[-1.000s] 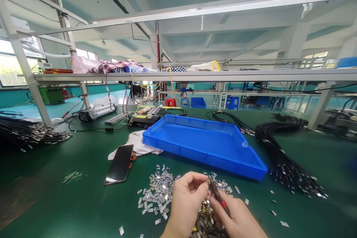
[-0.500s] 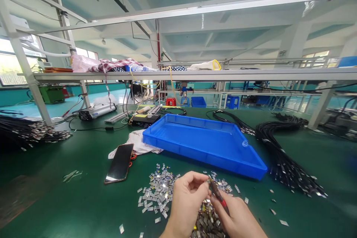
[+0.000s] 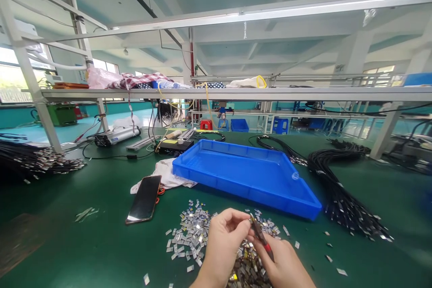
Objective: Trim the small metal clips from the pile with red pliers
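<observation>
- Because your left hand (image 3: 221, 243) curls its fingers inward around the meeting point, whatever may sit between its thumb and index finger is hidden; whether it pinches a small piece cannot be told.
- Your right hand (image 3: 285, 258) covers much of the dark slim hand tool with red on its handle (image 3: 259, 233), so its exact type is hard to make out.
- Your wrists run off the bottom edge, which also cuts off the heap of small dark and brassy metal pieces (image 3: 249, 265) beneath your hands.
- Behind your left hand, part of the spread of small flat silvery metal pieces (image 3: 194, 234) is blocked from sight.
- At the left edge, the bundle of black cables with silvery ends (image 3: 40, 159) is cut off.
- You have your right hand closed around the tool, which slants up and leftward, its tip right by your left fingertips; whether they touch is unclear.
- Both of your hands are close together over the green surface (image 3: 101, 252), in front of the shallow blue plastic tray (image 3: 232, 166).
- Compared with half a second ago, your right hand sits slightly farther left, nearer your left hand; your left hand's pose is nearly unchanged.
</observation>
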### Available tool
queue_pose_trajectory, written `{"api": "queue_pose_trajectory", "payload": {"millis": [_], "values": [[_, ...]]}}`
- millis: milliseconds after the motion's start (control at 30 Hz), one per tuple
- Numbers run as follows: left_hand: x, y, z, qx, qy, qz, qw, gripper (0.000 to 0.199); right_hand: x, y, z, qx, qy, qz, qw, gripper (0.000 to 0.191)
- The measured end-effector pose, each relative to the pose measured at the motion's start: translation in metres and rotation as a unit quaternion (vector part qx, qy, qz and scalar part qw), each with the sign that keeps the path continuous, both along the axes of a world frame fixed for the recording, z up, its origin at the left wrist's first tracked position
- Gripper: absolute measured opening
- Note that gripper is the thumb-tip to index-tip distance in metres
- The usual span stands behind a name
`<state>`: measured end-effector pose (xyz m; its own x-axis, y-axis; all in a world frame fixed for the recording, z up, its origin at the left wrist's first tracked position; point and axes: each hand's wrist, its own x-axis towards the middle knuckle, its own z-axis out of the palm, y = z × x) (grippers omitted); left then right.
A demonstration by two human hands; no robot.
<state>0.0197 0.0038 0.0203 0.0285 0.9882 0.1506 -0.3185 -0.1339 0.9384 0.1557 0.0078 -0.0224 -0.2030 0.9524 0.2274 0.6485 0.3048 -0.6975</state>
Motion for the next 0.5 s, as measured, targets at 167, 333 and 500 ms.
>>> {"api": "queue_pose_trajectory", "payload": {"millis": [167,333,500], "values": [[-0.002,0.003,-0.001,-0.021,0.008,0.015,1.0,0.01,0.001,0.0,0.008,-0.058,0.01,0.049,0.997,0.049],[-0.004,0.003,-0.001,-0.021,0.021,0.007,1.0,0.01,0.001,-0.001,0.009,-0.067,0.035,0.059,0.995,0.046],[-0.002,0.001,0.001,-0.009,0.028,0.01,1.0,0.012,0.0,0.001,0.0,-0.035,-0.001,0.032,0.999,0.047]]}}
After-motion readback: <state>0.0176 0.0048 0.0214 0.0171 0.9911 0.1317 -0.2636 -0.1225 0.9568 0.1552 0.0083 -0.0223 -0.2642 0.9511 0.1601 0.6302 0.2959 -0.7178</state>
